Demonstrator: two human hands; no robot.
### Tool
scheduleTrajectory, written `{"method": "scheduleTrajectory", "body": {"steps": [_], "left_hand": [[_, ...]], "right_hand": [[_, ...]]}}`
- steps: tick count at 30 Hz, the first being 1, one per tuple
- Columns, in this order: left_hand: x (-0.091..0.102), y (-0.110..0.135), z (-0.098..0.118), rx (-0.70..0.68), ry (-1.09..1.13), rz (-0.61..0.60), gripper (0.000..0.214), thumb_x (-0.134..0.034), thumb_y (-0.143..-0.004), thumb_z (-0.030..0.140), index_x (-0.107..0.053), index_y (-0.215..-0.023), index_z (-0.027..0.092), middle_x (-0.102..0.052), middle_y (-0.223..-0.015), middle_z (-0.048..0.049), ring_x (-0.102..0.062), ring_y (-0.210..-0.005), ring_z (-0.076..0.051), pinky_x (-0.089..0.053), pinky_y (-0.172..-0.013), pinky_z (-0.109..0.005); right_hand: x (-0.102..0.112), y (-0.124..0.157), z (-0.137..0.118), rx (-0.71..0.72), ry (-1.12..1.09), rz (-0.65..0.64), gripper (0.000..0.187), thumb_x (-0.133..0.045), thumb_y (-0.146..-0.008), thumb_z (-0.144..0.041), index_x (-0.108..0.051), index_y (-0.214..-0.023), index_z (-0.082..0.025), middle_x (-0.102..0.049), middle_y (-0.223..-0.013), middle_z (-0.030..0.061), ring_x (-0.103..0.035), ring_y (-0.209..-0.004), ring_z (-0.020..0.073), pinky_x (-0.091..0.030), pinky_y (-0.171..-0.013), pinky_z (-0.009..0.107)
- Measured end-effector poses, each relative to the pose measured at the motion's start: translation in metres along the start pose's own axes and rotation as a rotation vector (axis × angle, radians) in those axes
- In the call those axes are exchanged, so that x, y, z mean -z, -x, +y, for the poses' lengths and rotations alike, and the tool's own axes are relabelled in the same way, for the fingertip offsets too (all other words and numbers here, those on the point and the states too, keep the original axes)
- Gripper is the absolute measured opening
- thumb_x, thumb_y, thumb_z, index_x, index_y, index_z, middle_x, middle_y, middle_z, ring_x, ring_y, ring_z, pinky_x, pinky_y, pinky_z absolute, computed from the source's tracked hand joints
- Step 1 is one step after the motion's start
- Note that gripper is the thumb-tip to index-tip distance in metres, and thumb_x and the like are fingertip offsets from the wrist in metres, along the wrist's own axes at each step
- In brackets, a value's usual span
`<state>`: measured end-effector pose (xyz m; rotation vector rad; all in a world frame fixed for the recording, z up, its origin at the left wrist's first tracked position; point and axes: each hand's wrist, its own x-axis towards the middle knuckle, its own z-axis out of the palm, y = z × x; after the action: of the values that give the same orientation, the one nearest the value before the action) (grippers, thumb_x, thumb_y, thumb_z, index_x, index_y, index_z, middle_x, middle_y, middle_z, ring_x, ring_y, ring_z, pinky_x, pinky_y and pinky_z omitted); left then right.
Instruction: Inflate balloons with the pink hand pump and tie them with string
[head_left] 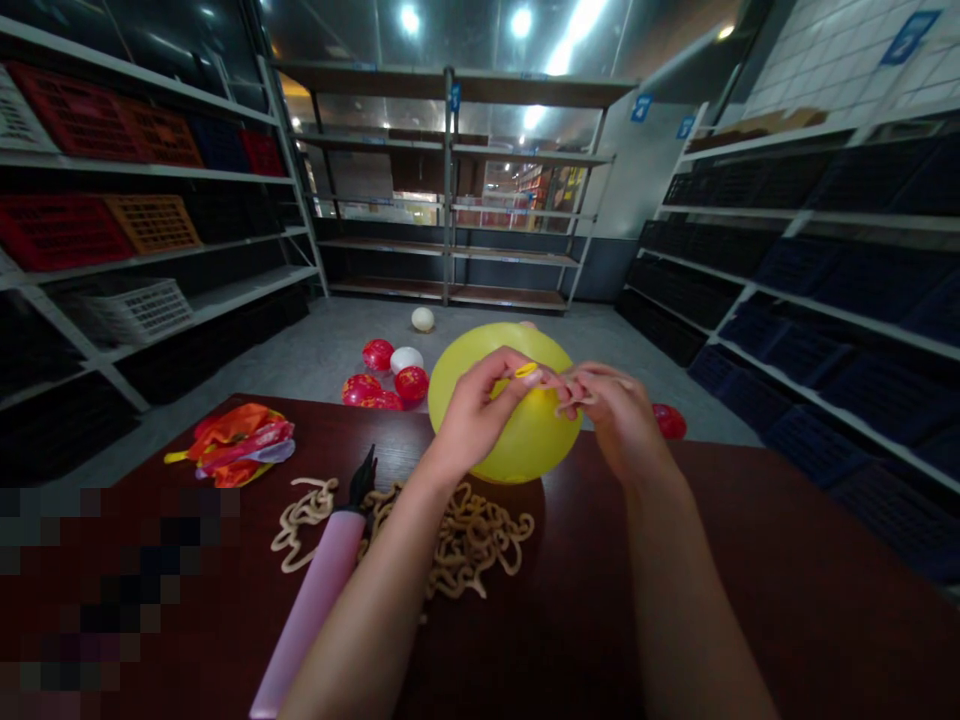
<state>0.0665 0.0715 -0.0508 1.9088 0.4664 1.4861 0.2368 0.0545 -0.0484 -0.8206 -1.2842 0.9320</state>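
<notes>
A large inflated yellow balloon (517, 450) rests at the far edge of the dark table, its neck turned toward me. My left hand (487, 395) pinches that neck, and the rolled yellow lip shows above the thumb. Close to its right, my right hand (611, 405) has its fingers closed on a thin beige string, a short piece of which hangs below the fingertips. How far the string goes around the neck is hidden by the fingers. Under my left forearm lie a heap of beige strings (480, 535) and a pink hand pump (322, 590) with a black nozzle.
Uninflated coloured balloons (244, 445) lie in a pile at the left of the table (750, 560). Several red balloons (379, 354) and two white balloons (422, 320) sit on the floor beyond. Shelves with crates (150, 222) stand on both sides, and a metal rack (448, 200) at the back.
</notes>
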Motion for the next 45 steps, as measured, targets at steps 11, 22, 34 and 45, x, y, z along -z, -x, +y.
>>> {"method": "scheduleTrajectory", "body": {"steps": [11, 22, 34, 45], "left_hand": [[0.006, 0.002, 0.006, 0.145, -0.087, 0.001, 0.021, -0.043, -0.099, 0.038, -0.055, -0.097, 0.020, -0.060, -0.088, -0.0022, -0.054, -0.081, -0.016, -0.042, -0.077, -0.028], [0.007, 0.000, 0.013, -0.029, -0.530, -0.114, 0.015, -0.046, -0.099, 0.033, -0.052, -0.097, 0.020, -0.065, -0.094, -0.0048, -0.059, -0.087, -0.020, -0.040, -0.082, -0.035], [0.015, 0.000, 0.008, 0.126, -0.165, -0.118, 0.015, -0.044, -0.100, 0.035, -0.047, -0.097, 0.020, -0.058, -0.093, -0.0046, -0.056, -0.090, -0.016, -0.043, -0.088, -0.031], [0.013, 0.003, 0.007, 0.296, 0.039, -0.024, 0.024, -0.042, -0.099, 0.039, -0.050, -0.086, 0.020, -0.054, -0.081, -0.0011, -0.053, -0.081, -0.015, -0.045, -0.081, -0.027]], "right_hand": [[-0.005, 0.006, -0.008, -0.053, 0.084, -0.110, 0.035, -0.067, -0.081, -0.042, -0.055, -0.058, -0.019, -0.055, -0.061, -0.0029, -0.051, -0.051, 0.0075, -0.037, -0.049, 0.023], [-0.008, 0.005, -0.004, -0.001, 0.137, -0.065, 0.039, -0.059, -0.087, -0.053, -0.059, -0.066, -0.020, -0.054, -0.056, -0.0022, -0.048, -0.050, 0.0088, -0.039, -0.050, 0.025], [-0.007, 0.008, -0.011, 0.099, 0.591, -0.102, 0.015, -0.060, -0.084, -0.030, -0.067, -0.094, -0.021, -0.067, -0.073, 0.0000, -0.059, -0.059, 0.0121, -0.046, -0.060, 0.029], [-0.018, 0.012, -0.017, 0.044, 0.598, -0.101, 0.033, -0.051, -0.090, -0.043, -0.054, -0.066, -0.021, -0.053, -0.057, -0.0022, -0.048, -0.053, 0.0106, -0.035, -0.054, 0.027]]}}
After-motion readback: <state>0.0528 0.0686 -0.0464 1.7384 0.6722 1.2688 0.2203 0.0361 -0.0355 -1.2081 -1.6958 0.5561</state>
